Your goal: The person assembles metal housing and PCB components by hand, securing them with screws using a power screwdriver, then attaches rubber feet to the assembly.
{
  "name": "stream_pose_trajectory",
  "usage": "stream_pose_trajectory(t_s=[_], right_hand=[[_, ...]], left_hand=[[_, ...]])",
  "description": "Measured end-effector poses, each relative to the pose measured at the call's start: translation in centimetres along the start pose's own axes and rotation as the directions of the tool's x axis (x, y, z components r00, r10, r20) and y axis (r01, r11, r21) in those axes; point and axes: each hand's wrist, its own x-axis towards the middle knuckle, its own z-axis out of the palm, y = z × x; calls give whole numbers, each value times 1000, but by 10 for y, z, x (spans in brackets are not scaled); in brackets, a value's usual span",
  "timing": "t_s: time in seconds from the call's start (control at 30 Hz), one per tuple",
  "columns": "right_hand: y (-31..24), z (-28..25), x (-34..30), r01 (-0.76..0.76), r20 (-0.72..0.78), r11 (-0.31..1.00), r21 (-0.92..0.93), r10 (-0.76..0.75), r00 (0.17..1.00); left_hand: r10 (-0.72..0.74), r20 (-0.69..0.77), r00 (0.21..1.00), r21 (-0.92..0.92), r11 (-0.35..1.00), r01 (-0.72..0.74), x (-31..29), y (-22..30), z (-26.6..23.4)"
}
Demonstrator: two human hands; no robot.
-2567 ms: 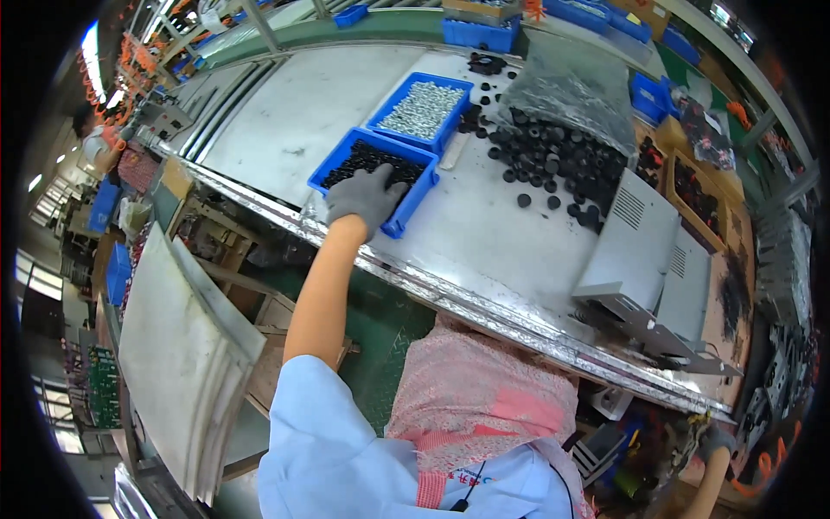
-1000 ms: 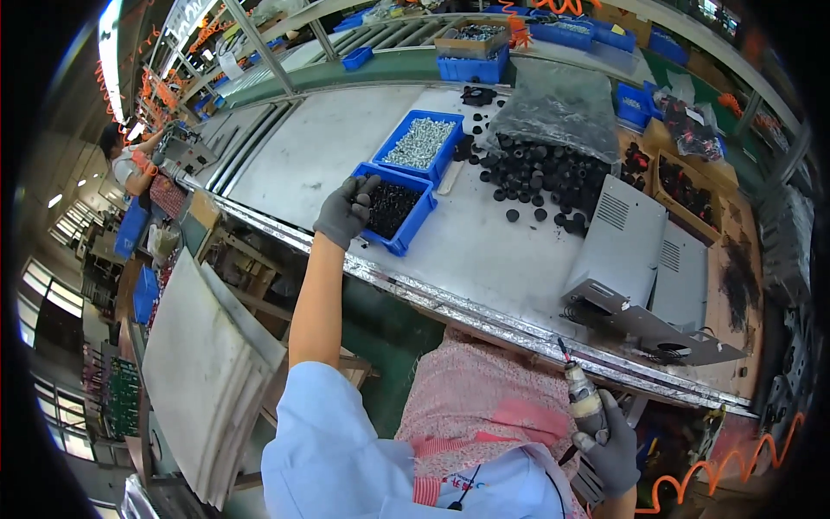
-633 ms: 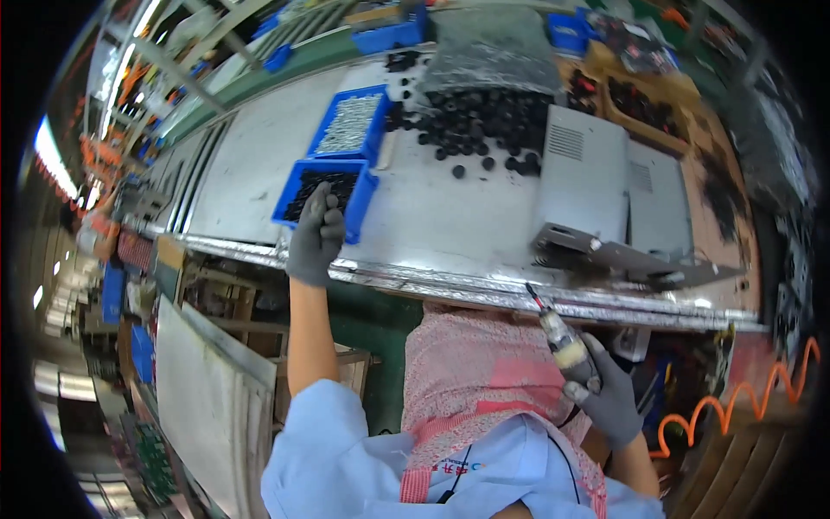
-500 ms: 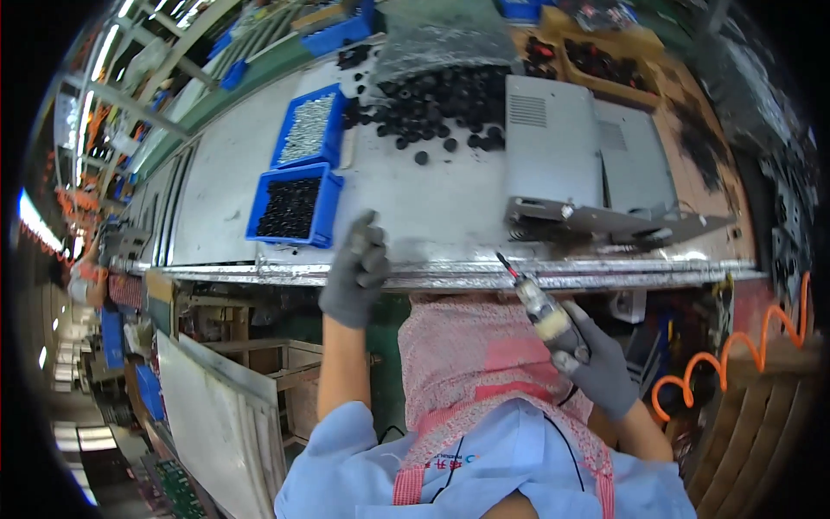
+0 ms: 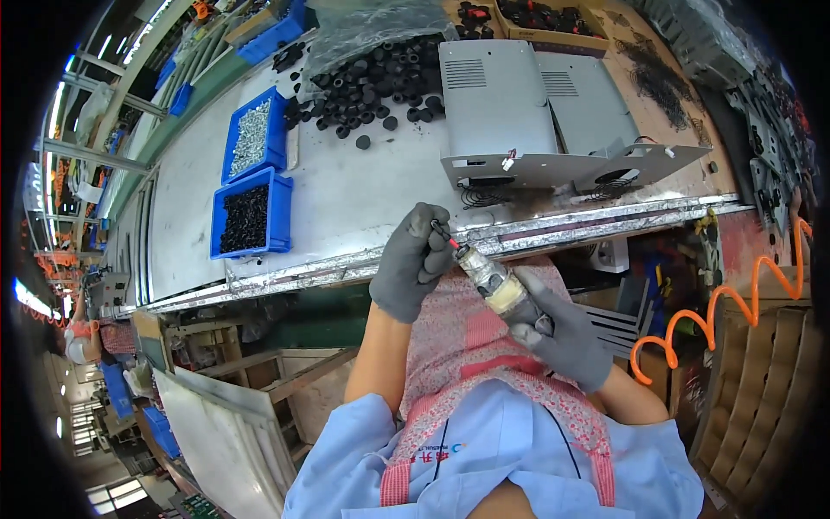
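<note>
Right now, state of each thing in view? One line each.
left hand: gloved, fingers pinched at the driver's tip
right hand: gloved, closed around the driver's body
power screwdriver: held off the bench, tip toward the left hand
near blue bin: open, holds small black parts
far blue bin: open, holds silvery screws
grey metal housing: flat on the bench, loose wires showing
black rubber parts: loose heap
</note>
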Motion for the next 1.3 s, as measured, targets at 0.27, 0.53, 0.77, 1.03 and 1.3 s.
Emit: stream_pose_trajectory(t_s=[0.27, 0.53, 0.77, 1.03, 1.3], right_hand=[[3, 2, -4, 18, -20, 1000, 16, -17, 1000], [11, 3, -7, 108, -64, 992, -64, -112, 992], [12, 2, -9, -57, -9, 991, 125, 59, 998], [11, 2, -10, -88, -6, 974, 209, 91, 996], [0, -7, -11, -116, -158, 993, 17, 117, 981]], left_hand=[[-5, -120, 993, 78, 997, 15, 3, -5, 10], [31, -177, 984, 88, 996, -15, 3, -12, 8], [176, -165, 970, 482, 873, -77, -2, -6, 17], [155, -165, 974, 577, 816, -32, -1, 2, 20], [74, -172, 982, 256, 966, -28, 10, -4, 1]])
